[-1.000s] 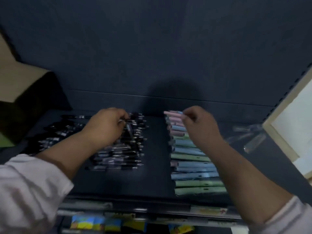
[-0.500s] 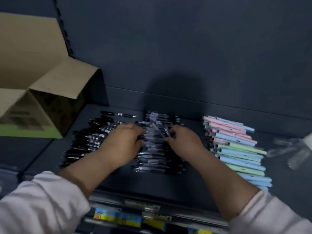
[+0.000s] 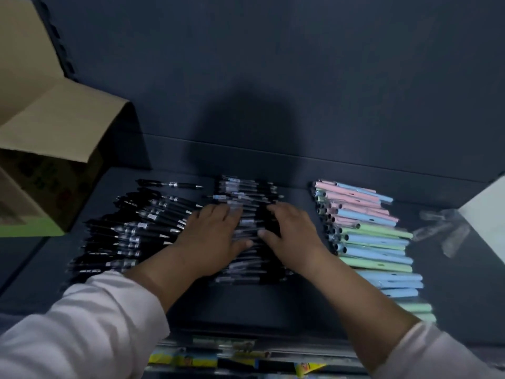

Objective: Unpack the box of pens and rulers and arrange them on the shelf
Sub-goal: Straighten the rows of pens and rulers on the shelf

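Observation:
On the dark shelf [image 3: 297, 307] lie three groups of pens. A pile of black pens [image 3: 131, 228] is at the left, a stack of clear-barrelled pens [image 3: 246, 190] in the middle, and a row of pink, blue and green pastel pens [image 3: 374, 242] at the right. My left hand [image 3: 210, 239] rests flat on the left side of the clear-barrelled stack, fingers spread. On the stack's right side my right hand [image 3: 292, 233] lies flat too. Neither hand grips a pen. An open cardboard box [image 3: 49, 149] stands at the far left.
Crumpled clear plastic wrapping [image 3: 442, 228] lies at the right of the pastel pens. A pale panel [image 3: 486, 214] rises at the right edge. Below the shelf's front edge, colourful packaged items [image 3: 191, 359] show on a lower level. A dark back wall closes the shelf.
My right hand moved from the pastel pens over to the clear-barrelled stack. Both hands, curled half a second ago, now lie flat and spread. The view shifted left, showing the box.

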Available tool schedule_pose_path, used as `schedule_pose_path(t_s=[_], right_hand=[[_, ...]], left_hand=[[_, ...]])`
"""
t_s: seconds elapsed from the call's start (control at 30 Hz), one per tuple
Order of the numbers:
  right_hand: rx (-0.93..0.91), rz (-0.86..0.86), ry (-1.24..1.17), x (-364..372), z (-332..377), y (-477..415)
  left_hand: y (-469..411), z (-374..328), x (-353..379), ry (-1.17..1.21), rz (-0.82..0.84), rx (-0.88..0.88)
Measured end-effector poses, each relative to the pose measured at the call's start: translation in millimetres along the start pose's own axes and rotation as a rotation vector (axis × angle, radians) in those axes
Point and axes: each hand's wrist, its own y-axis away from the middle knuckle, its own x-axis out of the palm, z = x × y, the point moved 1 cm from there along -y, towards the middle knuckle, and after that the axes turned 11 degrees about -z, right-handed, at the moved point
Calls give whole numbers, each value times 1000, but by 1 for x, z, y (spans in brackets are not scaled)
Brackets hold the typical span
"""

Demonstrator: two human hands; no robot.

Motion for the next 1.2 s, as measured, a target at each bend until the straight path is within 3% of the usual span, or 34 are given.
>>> schedule_pose_path(t_s=[0.17,0.27,0.33,0.43,0.53,0.67,0.93,1.1,1.2], right_hand=[[50,51,-141,20,2,5],[52,-158,-221,19,0,1],[152,-254,-242,16,-6,-2],[222,-140,-272,23,-8,0],[167,-109,-328,32,2,4],[215,-246,-331,25,-5,-4],[178,8,-299,23,-17,-42],[125,-5,-321,32,-12,-41],[180,-56,-337,31,-17,-46]], left_hand=[[3,-11,10,223,-46,-143],[0,-15,3,439,-231,-256],[-3,-13,0,536,-247,-367],[-9,-14,-1,570,-191,-449],[-14,-21,1,574,-185,-441],[-16,-15,0,533,-265,-463],[-47,-1,-5,456,-150,-472],[-48,-8,0,601,-178,-349],[-49,-3,3,566,-180,-377]])
